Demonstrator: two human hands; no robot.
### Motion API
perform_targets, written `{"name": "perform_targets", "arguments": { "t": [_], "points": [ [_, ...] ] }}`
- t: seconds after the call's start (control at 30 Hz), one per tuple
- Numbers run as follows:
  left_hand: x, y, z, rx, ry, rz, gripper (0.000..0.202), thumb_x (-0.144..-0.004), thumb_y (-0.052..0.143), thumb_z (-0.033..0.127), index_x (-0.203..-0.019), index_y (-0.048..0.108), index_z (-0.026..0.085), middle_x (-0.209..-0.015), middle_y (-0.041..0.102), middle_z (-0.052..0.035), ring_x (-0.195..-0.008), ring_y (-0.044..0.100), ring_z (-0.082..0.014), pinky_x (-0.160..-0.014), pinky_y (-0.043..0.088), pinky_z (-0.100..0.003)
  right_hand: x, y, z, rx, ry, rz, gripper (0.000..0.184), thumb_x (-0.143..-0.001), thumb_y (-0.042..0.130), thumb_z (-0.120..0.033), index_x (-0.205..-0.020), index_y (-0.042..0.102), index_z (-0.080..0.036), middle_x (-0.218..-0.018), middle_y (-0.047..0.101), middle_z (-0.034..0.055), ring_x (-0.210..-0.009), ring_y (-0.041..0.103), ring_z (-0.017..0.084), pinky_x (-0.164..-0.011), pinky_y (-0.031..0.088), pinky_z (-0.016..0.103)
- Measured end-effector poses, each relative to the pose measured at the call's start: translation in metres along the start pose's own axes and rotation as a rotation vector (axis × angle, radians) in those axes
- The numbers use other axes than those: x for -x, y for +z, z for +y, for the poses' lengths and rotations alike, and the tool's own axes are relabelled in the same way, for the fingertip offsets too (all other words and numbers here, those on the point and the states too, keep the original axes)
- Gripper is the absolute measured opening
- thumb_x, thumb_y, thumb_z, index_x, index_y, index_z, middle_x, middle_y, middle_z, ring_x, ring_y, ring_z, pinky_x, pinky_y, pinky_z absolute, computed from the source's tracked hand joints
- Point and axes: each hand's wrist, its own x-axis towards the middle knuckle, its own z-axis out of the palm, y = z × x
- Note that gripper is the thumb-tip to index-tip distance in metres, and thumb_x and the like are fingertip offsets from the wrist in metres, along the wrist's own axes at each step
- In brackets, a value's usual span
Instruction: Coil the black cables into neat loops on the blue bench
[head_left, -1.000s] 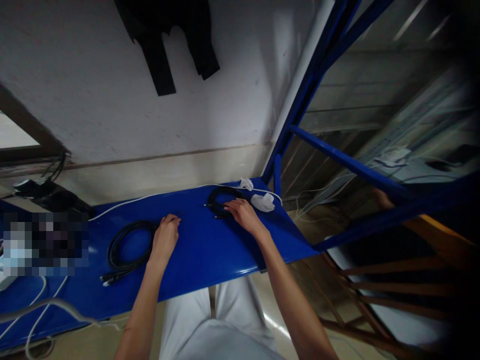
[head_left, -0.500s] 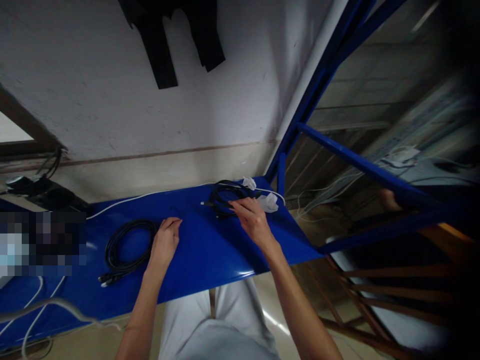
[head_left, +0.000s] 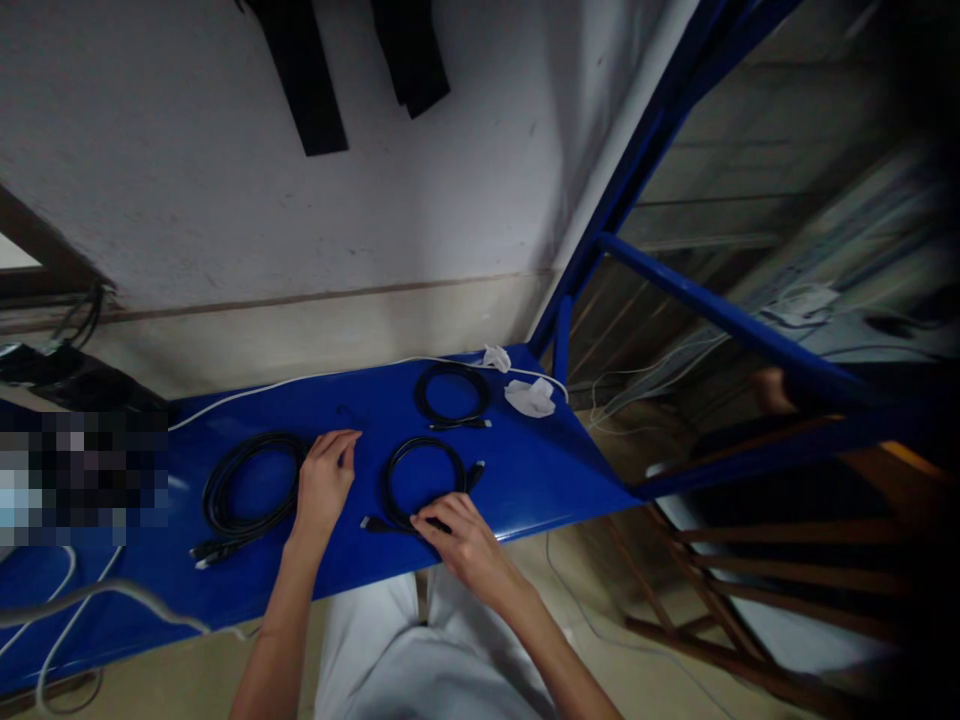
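The right hand's grip (head_left: 456, 530) was closed on the near edge of a near black cable coil (head_left: 388, 485), thumb and fingers pinching it by the edge of the blue counter (head_left: 555, 470) closest to the person; this coil lay towards the right of the counter, with one connector (head_left: 375, 524) pointing out to the left of the fingers and another (head_left: 475, 474) sticking out past the ring's right side; the left hand's grip (head_left: 352, 447) hovered over or rested on the counter, which of the two could not be told, its fingers loosely bent with nothing seen between them, and whether the fingertips met was unclear; just left of it, partly behind the hand, lay a larger black coil (head_left: 213, 485), its plugs (head_left: 217, 549) gathered at the lower left; a far black coil (head_left: 422, 395) lay beyond the near one, towards the wall (head_left: 465, 200), apart from both hands; two crumpled white pieces (head_left: 530, 397) sat to its right, one of them beside a white cable (head_left: 315, 376) that ran along the back of the counter; a small dark strand (head_left: 346, 411) lay beyond the left fingers.
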Motion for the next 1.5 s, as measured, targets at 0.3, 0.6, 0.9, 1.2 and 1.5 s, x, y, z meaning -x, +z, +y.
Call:
{"name": "perform_targets", "arguments": {
  "t": [0.3,0.6,0.9,1.2,1.5],
  "points": [
    [-0.005,0.014,0.029,0.556,-0.274,-0.046,0.024,-0.096,0.078,0.041,-0.111,0.081,0.023,-0.113,0.083,-0.0085,-0.105,0.079,-0.0253,-0.1,0.062,-0.041,-0.058,-0.027,0.019,-0.538,0.321,-0.017,0.046,-0.094,0.084,-0.053,-0.128,0.077,-0.023,-0.115,0.079,0.0077,-0.104,0.075,0.023,-0.096,0.059,0.037],
    [-0.028,0.047,0.037,0.721,-0.262,-0.048,0.031,-0.093,0.081,0.041,-0.113,0.075,0.02,-0.105,0.08,-0.0089,-0.097,0.078,-0.0214,-0.093,0.064,-0.035,-0.129,-0.014,0.079,-0.629,0.327,0.105,0.037,-0.096,0.078,-0.058,-0.096,0.081,-0.021,-0.094,0.077,0.0059,-0.086,0.069,0.02,-0.079,0.055,0.031],
    [-0.043,0.065,0.015,0.687,-0.213,-0.214,0.022,-0.097,0.075,0.041,-0.105,0.079,0.02,-0.107,0.082,-0.0093,-0.1,0.078,-0.0238,-0.096,0.061,-0.038,-0.143,-0.009,0.122,-0.957,0.385,0.149,0.032,-0.082,0.091,-0.05,-0.089,0.081,-0.02,-0.094,0.078,0.0051,-0.081,0.071,0.018,-0.08,0.057,0.032],
    [-0.033,0.055,0.013,0.541,-0.172,-0.227,0.022,-0.101,0.073,0.042,-0.107,0.081,0.023,-0.105,0.082,-0.007,-0.097,0.075,-0.0238,-0.09,0.058,-0.037,-0.132,-0.003,0.113,-1.053,0.502,0.121,0.04,-0.082,0.091,-0.056,-0.09,0.075,-0.021,-0.094,0.08,0.006,-0.077,0.072,0.018,-0.078,0.059,0.033],
    [-0.027,0.059,0.011,0.198,0.069,-0.334,0.013,-0.091,0.085,0.031,-0.101,0.079,0.025,-0.116,0.076,-0.0067,-0.111,0.069,-0.0286,-0.112,0.045,-0.051,-0.133,-0.003,0.115,-0.941,0.487,0.222,0.037,-0.084,0.09,-0.055,-0.091,0.074,-0.022,-0.095,0.08,0.0046,-0.084,0.073,0.02,-0.082,0.059,0.034]
  ]
}}
